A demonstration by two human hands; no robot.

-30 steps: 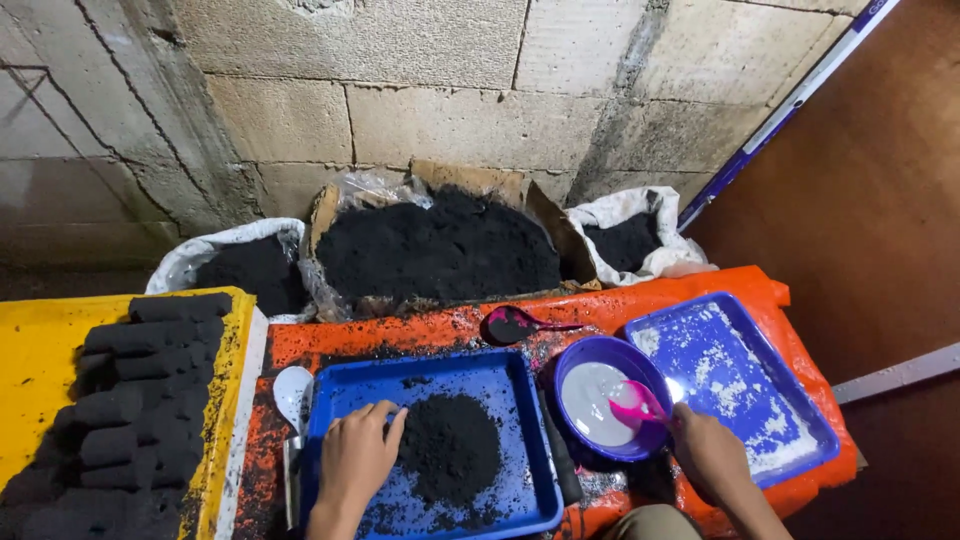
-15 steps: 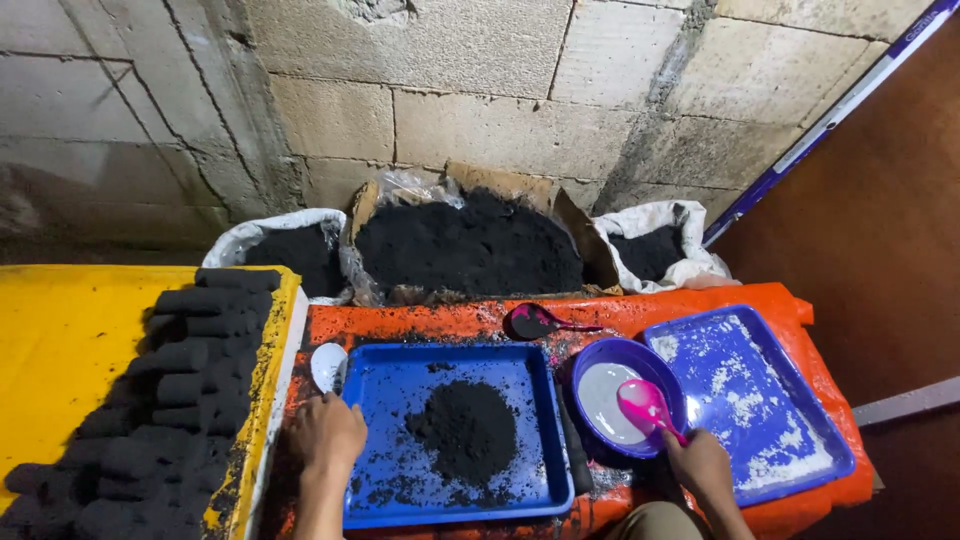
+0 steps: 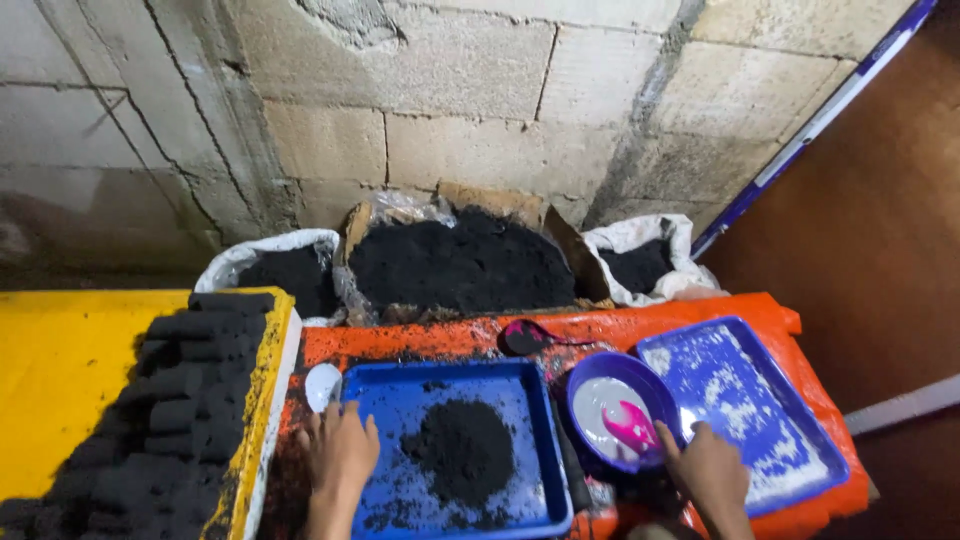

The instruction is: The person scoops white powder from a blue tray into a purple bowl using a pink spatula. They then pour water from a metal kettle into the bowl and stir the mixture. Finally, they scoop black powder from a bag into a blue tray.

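A blue tray [image 3: 530,400] on an orange table holds a heap of black powder [image 3: 464,450]. My left hand [image 3: 340,452] rests on the tray's left rim, fingers apart, holding nothing. To the right stands a purple bowl [image 3: 592,372] with white liquid. My right hand [image 3: 708,468] grips a pink spoon [image 3: 630,424] whose head is dipped in the white liquid.
A second blue tray [image 3: 750,410] dusted with white powder lies at right. Black briquettes [image 3: 180,400] are stacked on a yellow surface at left. A cardboard box and two white sacks of black powder [image 3: 460,262] stand against the block wall. A dark pink spoon [image 3: 525,338] and a white spoon [image 3: 322,384] lie on the table.
The pink spoon was lifted above the bowl and is now back down in the white liquid. My left hand moved off the powder to the tray's left rim.
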